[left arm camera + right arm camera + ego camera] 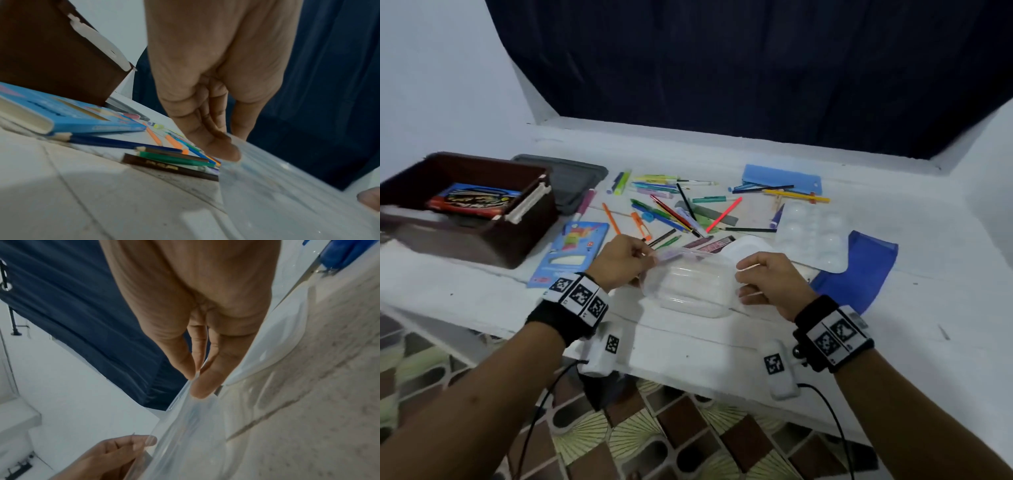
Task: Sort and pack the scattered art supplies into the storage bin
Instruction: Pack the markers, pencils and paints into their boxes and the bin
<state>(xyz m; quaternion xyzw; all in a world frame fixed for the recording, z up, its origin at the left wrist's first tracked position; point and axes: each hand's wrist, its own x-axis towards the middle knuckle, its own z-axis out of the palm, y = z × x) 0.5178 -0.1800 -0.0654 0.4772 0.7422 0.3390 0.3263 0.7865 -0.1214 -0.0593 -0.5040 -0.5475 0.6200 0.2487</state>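
At far left on the white table [482, 291], brown storage bin [465, 219] sits open, grey lid [571, 185] lying just behind it. One flat printed pack [472, 202] inside; nothing else visible in there. Just beside the bin, on the table: blue pencil box [571, 253], not yet packed.

Centre front: left hand [623, 260] pinches the left rim of a clear plastic container [688, 287]; right hand [770, 284] pinches its right rim. Container looks empty and is held just over the table. Probably meant for gathering loose items.

Behind the hands: scatter of pencils, pens and markers [674, 209], unsorted. Further right: blue pencil case [784, 178], white paint palette [811, 236], blue cloth [859, 274] partly beneath it.

Judgement: early stage. One item binned, nearly everything left.
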